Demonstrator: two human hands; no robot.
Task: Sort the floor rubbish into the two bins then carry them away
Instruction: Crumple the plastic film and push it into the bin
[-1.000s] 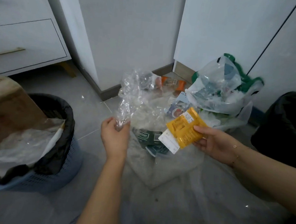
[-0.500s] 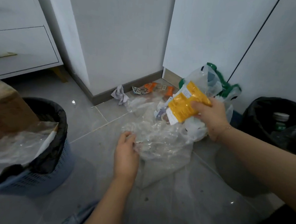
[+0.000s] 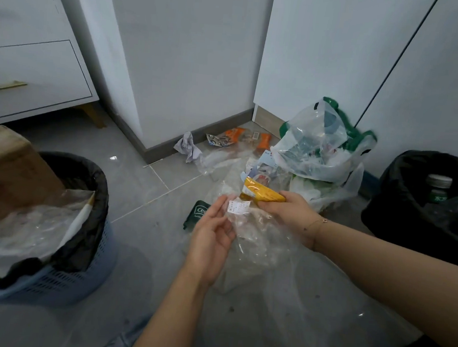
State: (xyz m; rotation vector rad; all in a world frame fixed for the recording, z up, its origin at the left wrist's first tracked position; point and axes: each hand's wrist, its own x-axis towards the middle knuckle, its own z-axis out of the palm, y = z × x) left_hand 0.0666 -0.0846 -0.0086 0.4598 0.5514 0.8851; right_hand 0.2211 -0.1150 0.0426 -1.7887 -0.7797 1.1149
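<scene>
Right hand (image 3: pixel 287 212): grip closed round yellow packet (image 3: pixel 263 193), above clear plastic sheet (image 3: pixel 258 245) on floor (image 3: pixel 141 243). Left hand (image 3: pixel 211 234): fingers relaxed, touching sheet. Blue bin (image 3: pixel 60 278) left, black bin (image 3: pixel 421 203) right.

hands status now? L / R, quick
Left hand: open, fingers relaxed against the clear plastic, gripping nothing.
Right hand: holding the yellow packet.

Glossy yellow foil packet (image 3: pixel 263 194); clear crinkled plastic film (image 3: pixel 258 237); matt grey floor tiles (image 3: pixel 147 238); perforated blue plastic bin (image 3: pixel 52 283) with black plastic liner (image 3: pixel 96 191).
</scene>
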